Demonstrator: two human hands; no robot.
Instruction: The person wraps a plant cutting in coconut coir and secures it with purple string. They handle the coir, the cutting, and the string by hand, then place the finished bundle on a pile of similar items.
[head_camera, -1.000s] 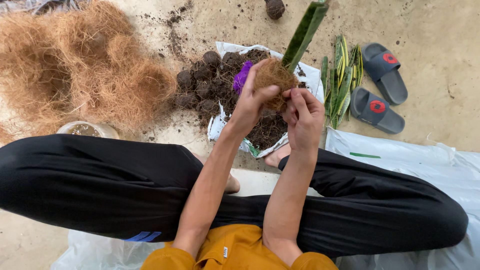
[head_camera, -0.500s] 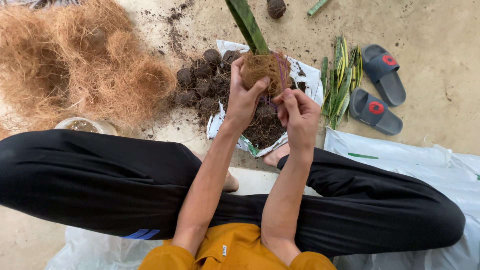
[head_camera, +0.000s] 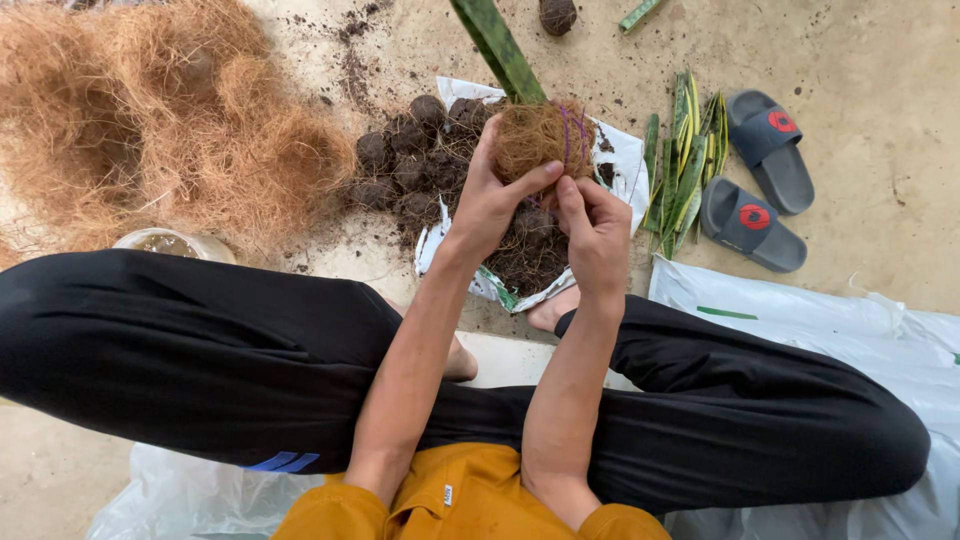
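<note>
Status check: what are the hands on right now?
Both hands grip one thing: left hand and right hand on fibre-wrapped root ball. Purple band around it, green leaf sticking out. Nothing in the way.

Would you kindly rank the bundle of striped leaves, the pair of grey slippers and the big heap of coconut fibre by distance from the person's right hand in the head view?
From the right hand:
1. Striped leaves, just to its right.
2. Grey slippers, farther right.
3. Coconut fibre heap, far left.
</note>
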